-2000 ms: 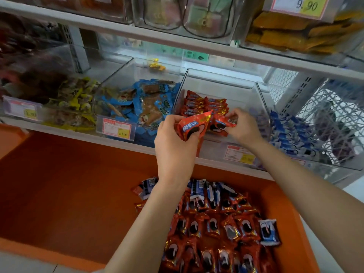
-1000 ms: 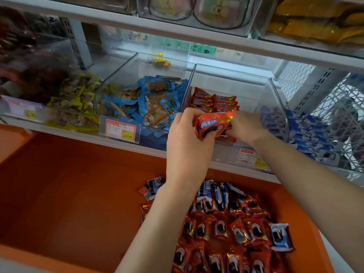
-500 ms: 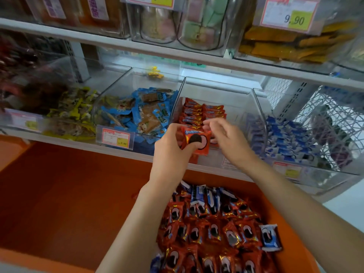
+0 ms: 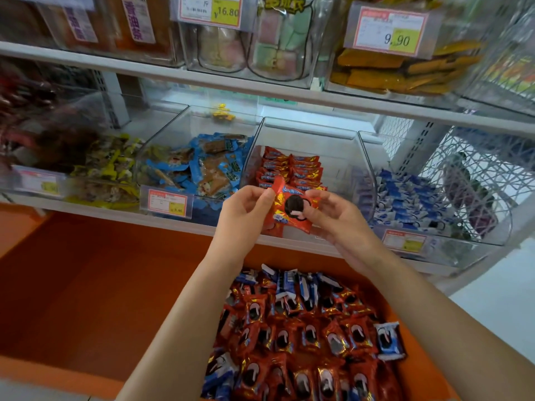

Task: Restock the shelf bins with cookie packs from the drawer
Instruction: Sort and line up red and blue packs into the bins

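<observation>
My left hand [image 4: 246, 209] and my right hand [image 4: 337, 215] both pinch a red cookie pack [image 4: 292, 208], held face up in front of the clear shelf bin [image 4: 341, 151]. Inside that bin lie neat rows of red cookie packs [image 4: 289, 169] at its left side. Below, the orange drawer [image 4: 86, 285] holds a heap of red and blue cookie packs [image 4: 304, 337] at its right end.
A bin of blue snack packs [image 4: 202, 166] stands left of the target bin, and a bin of blue cookie packs [image 4: 411, 198] stands right of it. Price tags [image 4: 166, 202] hang on the bin fronts. An upper shelf [image 4: 260, 91] carries more clear bins.
Earlier my right hand was laying a pack into the bin while my left held another. Now both hands hold one pack, pulled slightly back and turned face up.
</observation>
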{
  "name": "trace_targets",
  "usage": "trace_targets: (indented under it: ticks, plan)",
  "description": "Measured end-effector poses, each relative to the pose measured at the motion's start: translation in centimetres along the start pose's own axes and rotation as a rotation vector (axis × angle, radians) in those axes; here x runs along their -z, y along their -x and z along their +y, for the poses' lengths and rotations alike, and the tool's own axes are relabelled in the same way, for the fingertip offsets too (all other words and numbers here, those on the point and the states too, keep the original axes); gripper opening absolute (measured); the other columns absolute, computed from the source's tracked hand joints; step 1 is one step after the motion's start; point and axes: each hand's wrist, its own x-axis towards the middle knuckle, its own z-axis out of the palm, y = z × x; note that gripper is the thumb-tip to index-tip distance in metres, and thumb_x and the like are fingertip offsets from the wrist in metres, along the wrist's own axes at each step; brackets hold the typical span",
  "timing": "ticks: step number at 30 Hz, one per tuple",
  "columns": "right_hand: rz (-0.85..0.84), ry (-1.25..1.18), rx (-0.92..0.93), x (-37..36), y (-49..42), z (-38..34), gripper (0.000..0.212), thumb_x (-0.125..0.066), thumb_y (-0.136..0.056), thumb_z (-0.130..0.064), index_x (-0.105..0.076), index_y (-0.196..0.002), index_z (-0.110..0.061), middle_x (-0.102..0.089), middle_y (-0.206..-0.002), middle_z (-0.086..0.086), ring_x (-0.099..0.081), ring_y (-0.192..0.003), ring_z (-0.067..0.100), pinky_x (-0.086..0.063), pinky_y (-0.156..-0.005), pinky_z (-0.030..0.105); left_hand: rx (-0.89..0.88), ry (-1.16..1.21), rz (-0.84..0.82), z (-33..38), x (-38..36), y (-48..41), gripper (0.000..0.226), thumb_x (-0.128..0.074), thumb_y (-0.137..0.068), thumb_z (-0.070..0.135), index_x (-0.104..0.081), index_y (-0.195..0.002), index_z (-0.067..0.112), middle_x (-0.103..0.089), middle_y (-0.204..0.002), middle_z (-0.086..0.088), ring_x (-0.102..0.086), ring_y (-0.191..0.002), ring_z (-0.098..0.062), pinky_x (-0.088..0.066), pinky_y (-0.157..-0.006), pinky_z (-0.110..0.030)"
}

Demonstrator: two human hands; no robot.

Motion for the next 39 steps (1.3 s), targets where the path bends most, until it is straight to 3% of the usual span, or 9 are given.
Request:
trace_targets:
  ticks: [3,6,12,18,22,26,30,33,39]
  plan:
    - [-0.013,-0.025,0.004,0.1,0.2,0.3,0.029,-0.071,-0.07,-0.02,-0.062,-0.098,-0.019,-0.068,-0.107,0.002,-0.069,-0.093,0.018,-0.057,-0.077,0.028,-0.099,-0.153,0.046,0.0,-0.1,-0.1,0.016,-0.05,-0.098,0.022,-0.056,-0.084,0.016,-0.057,-0.072,0.002,-0.053,-0.068,-0.008,-0.048,-0.068,-0.024]
    - [0.052,0.371,0.127,0.0,0.3,0.8,0.025,-0.074,-0.078,-0.014,-0.059,-0.093,-0.029,-0.063,-0.098,-0.007,-0.063,-0.085,0.016,-0.054,-0.076,0.028,-0.21,-0.258,0.109,0.0,-0.5,0.3,0.014,-0.049,-0.098,0.018,-0.052,-0.084,0.015,-0.051,-0.072,0.005,-0.047,-0.062,0.002,-0.04,-0.058,-0.009]
    - [0.081,0.571,0.336,-0.8,1.1,0.1,0.03,-0.071,-0.083,-0.018,-0.053,-0.098,-0.035,-0.059,-0.09,-0.018,-0.058,-0.077,-0.005,-0.046,-0.067,0.011,-0.199,-0.185,0.159,-0.1,-0.7,-0.1,0.016,-0.045,-0.1,0.017,-0.049,-0.084,0.018,-0.051,-0.073,0.004,-0.048,-0.058,0.004,-0.041,-0.053,-0.009]
    - [0.039,0.576,0.194,-0.6,1.1,-0.1,0.026,-0.069,-0.082,-0.035,-0.059,-0.105,-0.034,-0.063,-0.085,-0.016,-0.06,-0.075,-0.006,-0.046,-0.065,0.01,-0.024,-0.133,0.145,-1.0,-0.8,-1.0,0.018,-0.046,-0.099,0.024,-0.055,-0.086,0.017,-0.061,-0.083,-0.008,-0.055,-0.075,-0.018,-0.05,-0.073,-0.037]
    - [-0.032,0.475,0.109,-0.2,1.2,-0.2,0.021,-0.065,-0.082,-0.039,-0.06,-0.101,-0.036,-0.067,-0.092,-0.008,-0.061,-0.065,-0.006,-0.048,-0.059,0.013,0.023,-0.103,0.117,-1.3,-1.1,-1.4,0.018,-0.048,-0.099,0.025,-0.057,-0.087,0.014,-0.065,-0.086,-0.013,-0.061,-0.079,-0.032,-0.053,-0.077,-0.045]
    - [0.03,0.46,0.107,0.6,1.1,-0.6,0.023,-0.067,-0.084,-0.031,-0.063,-0.107,-0.025,-0.068,-0.088,-0.006,-0.062,-0.063,-0.004,-0.047,-0.056,0.012,-0.057,-0.208,0.1,-2.0,-1.5,-1.7,0.014,-0.047,-0.099,0.023,-0.056,-0.09,0.019,-0.062,-0.086,-0.001,-0.059,-0.079,-0.015,-0.047,-0.064,-0.015]
    - [0.293,0.48,0.175,2.6,-0.2,-0.7,0.028,-0.067,-0.085,-0.032,-0.06,-0.11,-0.021,-0.064,-0.096,-0.011,-0.062,-0.077,-0.007,-0.048,-0.061,0.008,-0.288,-0.599,0.051,-3.4,-1.9,-1.9,0.015,-0.047,-0.098,0.019,-0.055,-0.111,0.019,-0.052,-0.108,0.007,-0.054,-0.098,-0.013,-0.047,-0.085,-0.03]
    - [0.426,0.653,0.27,4.0,-1.7,-0.9,0.029,-0.067,-0.086,-0.032,-0.059,-0.112,-0.02,-0.06,-0.096,-0.016,-0.057,-0.076,-0.01,-0.044,-0.062,0.005,-0.354,-0.833,-0.054,-4.1,-2.6,-2.1,0.029,-0.043,-0.099,0.021,-0.05,-0.127,0.02,-0.047,-0.125,0.006,-0.044,-0.116,-0.013,-0.03,-0.101,-0.028]
    - [0.283,1.086,0.247,5.5,-5.8,-0.1,0.031,-0.072,-0.083,-0.028,-0.063,-0.11,-0.016,-0.063,-0.101,-0.006,-0.059,-0.089,0.01,-0.047,-0.075,0.025,-0.35,-1.049,-0.167,-5.6,-3.4,-2.6,0.05,-0.04,-0.099,0.03,-0.029,-0.147,0.022,-0.033,-0.147,0.003,-0.02,-0.14,-0.016,-0.007,-0.117,-0.032]
